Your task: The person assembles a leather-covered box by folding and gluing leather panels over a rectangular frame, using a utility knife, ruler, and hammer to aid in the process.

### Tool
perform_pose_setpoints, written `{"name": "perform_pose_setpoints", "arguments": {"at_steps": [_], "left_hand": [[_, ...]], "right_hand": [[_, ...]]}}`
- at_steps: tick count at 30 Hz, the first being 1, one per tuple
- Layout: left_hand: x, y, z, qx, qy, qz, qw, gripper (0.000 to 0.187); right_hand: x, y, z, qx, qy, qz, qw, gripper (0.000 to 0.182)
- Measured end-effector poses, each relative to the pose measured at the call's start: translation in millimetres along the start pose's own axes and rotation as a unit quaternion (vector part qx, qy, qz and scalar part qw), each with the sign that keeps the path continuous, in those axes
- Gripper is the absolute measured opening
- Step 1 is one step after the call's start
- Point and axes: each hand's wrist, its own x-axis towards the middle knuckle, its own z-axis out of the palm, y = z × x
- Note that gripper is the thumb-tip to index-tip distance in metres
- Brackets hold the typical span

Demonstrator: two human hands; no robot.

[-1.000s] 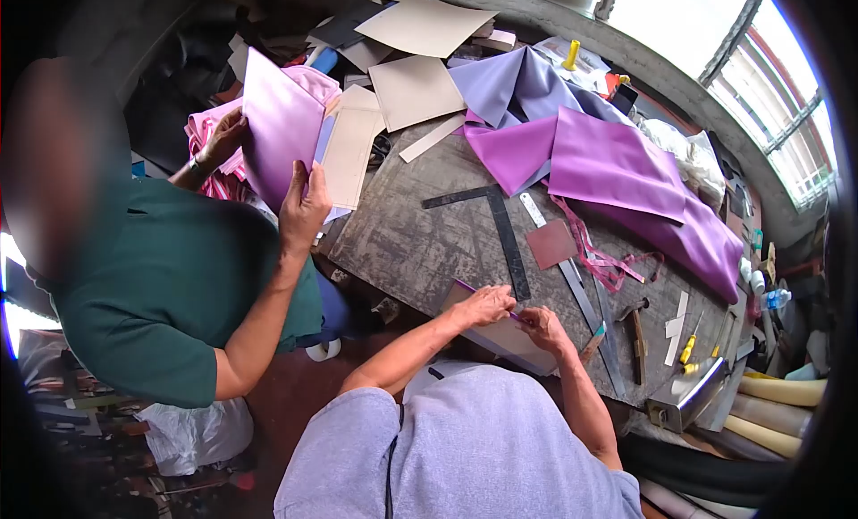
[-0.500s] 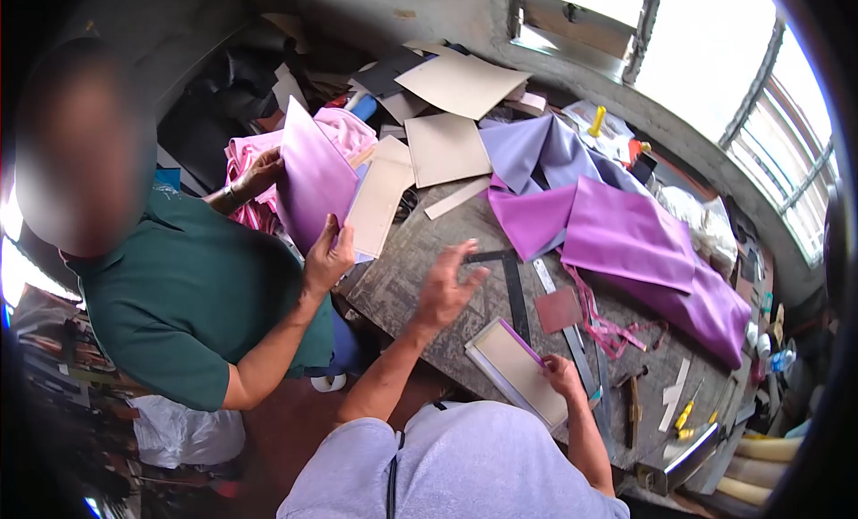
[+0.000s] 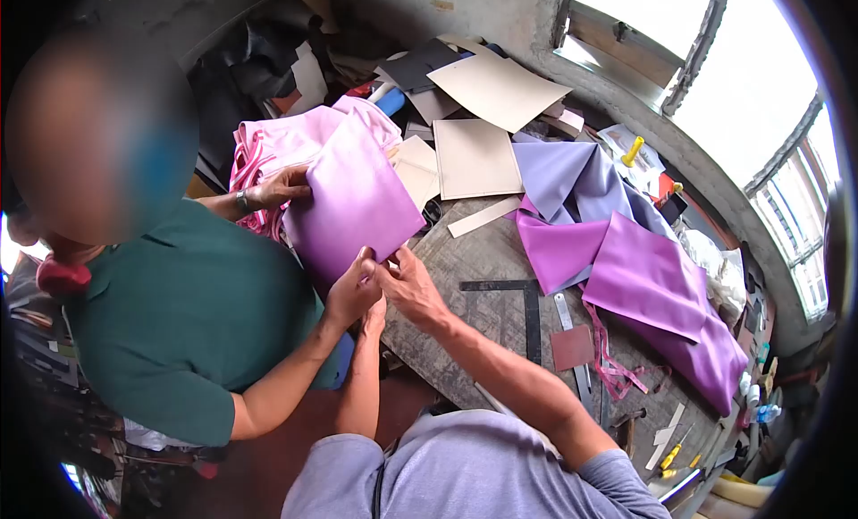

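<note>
A purple sheet [image 3: 353, 197] is held up over the left edge of the worktable, with a person in a green shirt gripping its left side and lower edge. My right hand [image 3: 407, 285] reaches across from the right, thumb and fingers pinched at the sheet's lower right corner. Just below that corner is my left hand [image 3: 374, 315], partly behind the other person's hand [image 3: 350, 295]. Its fingers are mostly hidden, and whether it touches the sheet is unclear.
On the worktable [image 3: 429, 278] lie a black square [image 3: 533, 318], a metal ruler [image 3: 563, 312], a reddish-brown piece [image 3: 572, 347] and pink strips. Purple material [image 3: 643, 278] drapes over the right side. Beige boards [image 3: 478, 159] and pink fabric [image 3: 286, 136] are piled behind. Yellow-handled tools [image 3: 670, 456] lie far right.
Both my hands have moved left to the purple sheet. My right hand has let go of the beige panel. The other person has brought the sheet nearer and tilted it. The view has shifted.
</note>
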Motion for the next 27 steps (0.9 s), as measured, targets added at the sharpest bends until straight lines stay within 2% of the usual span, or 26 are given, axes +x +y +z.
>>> {"name": "perform_pose_setpoints", "arguments": {"at_steps": [1, 2, 3, 5, 8, 9, 10, 11, 12, 14, 18, 19, 21, 24, 27], "left_hand": [[-0.1, -31.4, 26.5, 0.412, 0.007, 0.131, 0.902, 0.031], [5.0, -26.8, 17.8, 0.587, 0.024, 0.207, 0.782, 0.029], [11.0, -10.7, -4.5, 0.732, 0.042, 0.273, 0.623, 0.028], [21.6, 10.7, -30.6, 0.905, 0.072, 0.353, 0.225, 0.027], [11.3, -22.3, -3.3, 0.767, 0.077, 0.486, 0.411, 0.032], [9.2, -37.7, 11.0, 0.731, 0.051, 0.454, 0.507, 0.032], [12.6, -48.8, 29.6, 0.507, -0.060, 0.284, 0.811, 0.033], [26.4, -58.7, 47.7, 0.149, -0.042, 0.016, 0.988, 0.033], [48.1, -76.1, 59.7, 0.077, -0.007, -0.099, 0.992, 0.033], [100.1, -126.9, 83.4, 0.085, 0.069, -0.196, 0.974, 0.034], [178.8, -235.5, 123.5, 0.257, 0.180, -0.171, 0.934, 0.036], [189.5, -260.1, 133.1, 0.280, 0.249, -0.112, 0.920, 0.041], [205.5, -286.6, 139.4, 0.345, 0.240, -0.138, 0.897, 0.035], [206.2, -315.4, 140.6, 0.330, 0.111, -0.217, 0.912, 0.031], [204.7, -298.5, 126.7, 0.354, 0.120, -0.175, 0.911, 0.019]], "right_hand": [[5.7, 7.6, 4.1, 0.020, 0.063, 0.010, 0.998, 0.031], [10.7, 11.4, -0.1, 0.049, 0.085, 0.021, 0.995, 0.028], [15.2, 15.5, -6.1, 0.078, 0.106, 0.031, 0.991, 0.026], [21.4, 25.4, -19.2, 0.153, 0.154, 0.002, 0.976, 0.025], [29.0, 20.1, -48.0, 0.245, 0.214, -0.009, 0.945, 0.021], [31.3, 15.7, -63.2, 0.271, 0.232, -0.008, 0.934, 0.019], [31.3, 16.4, -88.0, 0.231, 0.255, 0.001, 0.939, 0.016], [30.0, 16.4, -114.6, 0.190, 0.278, 0.010, 0.942, 0.013], [29.9, 19.3, -135.3, 0.175, 0.333, 0.001, 0.927, 0.014], [20.2, 42.3, -185.6, 0.157, 0.406, -0.011, 0.900, 0.016], [-21.1, 76.9, -237.6, 0.166, 0.433, 0.020, 0.886, 0.020], [-31.8, 96.2, -241.7, 0.172, 0.437, 0.044, 0.882, 0.019], [-54.7, 134.4, -248.0, 0.187, 0.445, 0.088, 0.871, 0.019], [-73.0, 179.7, -235.4, 0.224, 0.439, 0.146, 0.857, 0.019], [-94.0, 203.6, -216.1, 0.243, 0.422, 0.189, 0.852, 0.021]]}}
